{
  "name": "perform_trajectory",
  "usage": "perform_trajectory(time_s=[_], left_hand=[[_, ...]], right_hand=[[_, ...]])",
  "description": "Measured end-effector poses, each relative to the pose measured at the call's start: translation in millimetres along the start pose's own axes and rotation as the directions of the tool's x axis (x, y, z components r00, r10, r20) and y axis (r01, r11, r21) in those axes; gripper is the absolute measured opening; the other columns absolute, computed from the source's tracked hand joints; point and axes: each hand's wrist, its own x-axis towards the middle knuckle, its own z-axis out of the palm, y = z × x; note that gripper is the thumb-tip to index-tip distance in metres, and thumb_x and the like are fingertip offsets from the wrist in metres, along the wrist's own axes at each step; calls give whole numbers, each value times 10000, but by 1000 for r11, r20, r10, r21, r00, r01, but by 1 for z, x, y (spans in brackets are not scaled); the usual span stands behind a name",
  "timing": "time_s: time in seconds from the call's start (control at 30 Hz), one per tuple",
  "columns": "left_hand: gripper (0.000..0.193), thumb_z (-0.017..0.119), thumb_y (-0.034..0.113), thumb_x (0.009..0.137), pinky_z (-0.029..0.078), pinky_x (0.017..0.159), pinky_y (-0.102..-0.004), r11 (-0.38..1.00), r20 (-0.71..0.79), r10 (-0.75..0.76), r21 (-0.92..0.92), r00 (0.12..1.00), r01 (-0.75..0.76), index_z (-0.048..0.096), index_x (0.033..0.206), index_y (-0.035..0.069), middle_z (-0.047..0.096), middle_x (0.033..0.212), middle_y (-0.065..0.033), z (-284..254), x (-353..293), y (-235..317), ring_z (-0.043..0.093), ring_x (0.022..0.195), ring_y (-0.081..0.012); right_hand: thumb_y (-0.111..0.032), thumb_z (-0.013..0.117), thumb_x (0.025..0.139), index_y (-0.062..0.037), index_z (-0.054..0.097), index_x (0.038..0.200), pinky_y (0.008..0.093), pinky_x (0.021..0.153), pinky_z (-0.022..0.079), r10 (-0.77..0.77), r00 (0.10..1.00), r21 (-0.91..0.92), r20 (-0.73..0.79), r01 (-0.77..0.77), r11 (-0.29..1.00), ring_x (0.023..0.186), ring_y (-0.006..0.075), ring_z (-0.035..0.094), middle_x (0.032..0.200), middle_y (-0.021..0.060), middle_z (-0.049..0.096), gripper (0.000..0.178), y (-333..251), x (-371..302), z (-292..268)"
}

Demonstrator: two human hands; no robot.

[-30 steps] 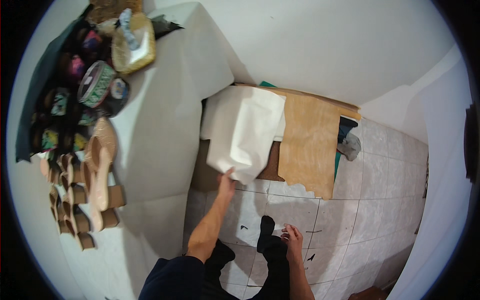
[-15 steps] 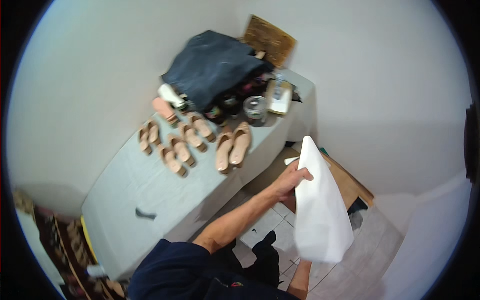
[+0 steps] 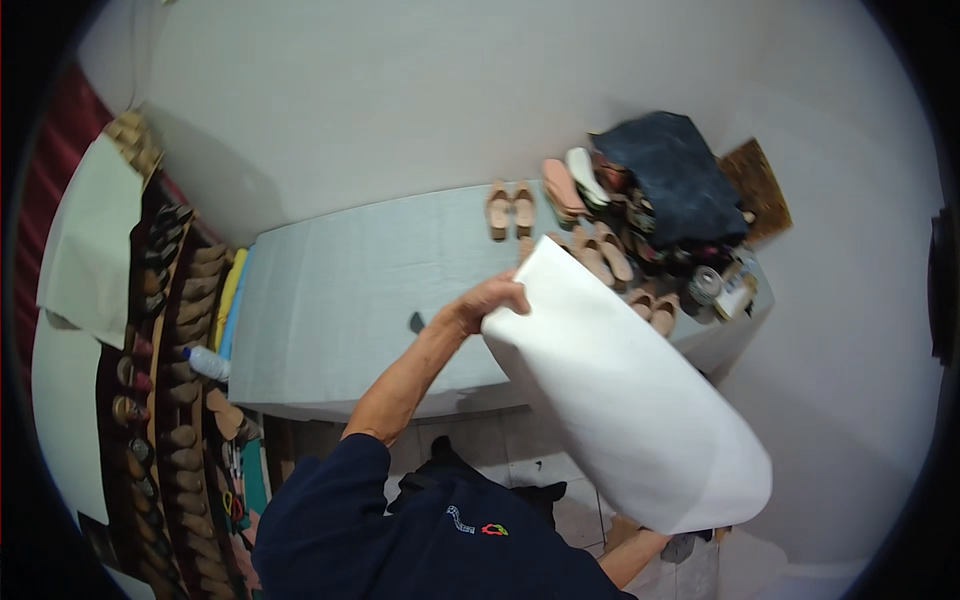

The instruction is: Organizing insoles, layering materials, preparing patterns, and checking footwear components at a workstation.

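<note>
My left hand (image 3: 492,302) is closed on the upper left edge of a large white sheet (image 3: 635,400), thumb on the top side. The sheet curves over in a loose bend and hangs in front of me to the right. My right forearm (image 3: 638,557) reaches under its lower end, where the sheet hides the hand and fingers. Behind the sheet's upper corner, beige sandals (image 3: 523,210) stand on a table with a grey-green cover (image 3: 330,300). A small dark piece (image 3: 416,322) lies on that cover near my left wrist.
A dark blue-grey bag or cloth (image 3: 670,175) covers a pile at the table's right end, beside a clear jar (image 3: 704,285) and a brown board (image 3: 757,190). On the left, shelves hold rows of shoe lasts (image 3: 195,310). A plastic bottle (image 3: 208,363) lies at the table's left edge.
My view has turned left, bringing the shelves in. The white sheet now lies more slanted and shows a broader face, still in my left hand.
</note>
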Motion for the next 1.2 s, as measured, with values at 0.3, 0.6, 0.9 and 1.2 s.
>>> perform_trajectory(time_s=[0.3, 0.6, 0.9, 1.2], left_hand=[[647, 576, 70, 736, 624, 786, -374, 877, -325, 376, -178, 868, -446, 482, 1368, -32, 623, 1132, -198, -222, -270, 128, 686, 948, -265], [542, 610, 100, 852, 563, 904, -370, 939, -794, 169, -50, 584, -339, 480, 1356, -49, 612, 1209, -156, -386, -452, -18, 658, 1051, -237], [771, 696, 35, 875, 487, 1022, -424, 922, -944, -218, -283, 249, -265, 308, 1540, 27, 549, 1356, -171, -388, -472, -191, 554, 1247, -302], [652, 545, -31, 850, 523, 883, -309, 842, -973, 232, 196, 9, -502, 453, 1490, 59, 637, 1084, -106, -345, -494, -55, 633, 977, -190]], right_hand=[[-943, 336, 791, -57, 460, 1448, 470, 1058, 442, 141, 940, -215, 312, -75, 974, 1221, 285, 558, 1370, 124, 568, 1111, 72, 217, 314], [-946, 334, 788, -62, 458, 1453, 474, 1052, 451, 200, 854, -335, 481, -32, 942, 1231, 280, 556, 1375, 120, 567, 1114, 249, 215, 586], [-501, 633, 927, -91, 582, 1274, 359, 586, 533, 666, 727, -738, 167, -356, 574, 821, 190, 670, 1066, 62, 672, 540, 265, 176, 654], [-251, 644, 888, 13, 636, 1117, 385, 788, 551, 475, 660, -739, 582, 187, 647, 886, 219, 658, 1002, 100, 663, 349, 258, 146, 969]])
